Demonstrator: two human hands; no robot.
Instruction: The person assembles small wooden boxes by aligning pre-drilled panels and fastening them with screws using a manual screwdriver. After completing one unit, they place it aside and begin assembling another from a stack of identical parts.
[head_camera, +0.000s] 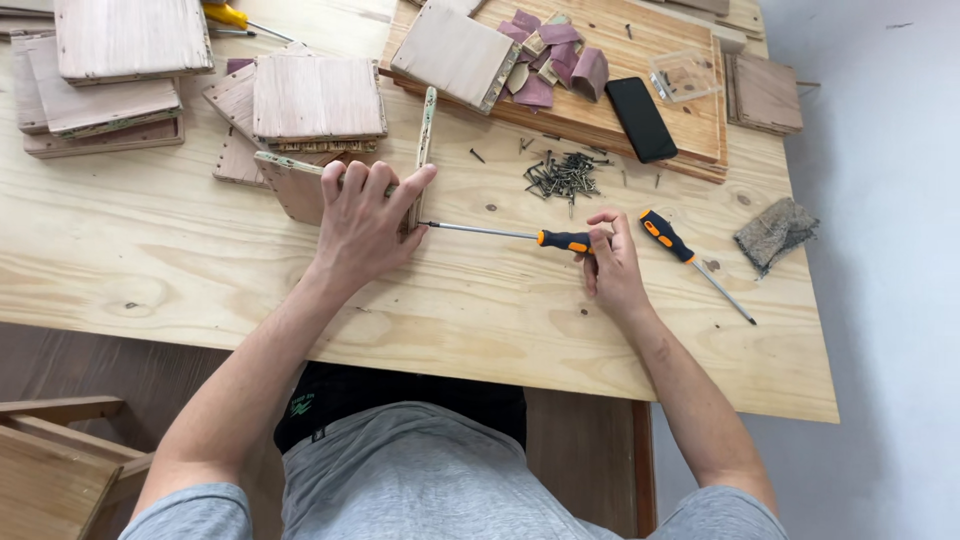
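Our right hand (612, 262) grips the orange-and-black-handled screwdriver (520, 236), its tip meeting the upright thin wooden panel (421, 150), which our left hand (362, 215) presses flat-fingered against the square plywood piece (295, 185). We judge a screw is being driven; steady turning comes next. Loose dark screws (562, 176) lie beyond.

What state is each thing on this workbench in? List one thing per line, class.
Left hand: pressed flat on the wooden panel.
Right hand: gripping the screwdriver, tip at the upright panel's edge.
Second screwdriver: lying unused.
Screws: loose pile.
Phone: screen dark.
Clear box: closed, cannot tell for sure.
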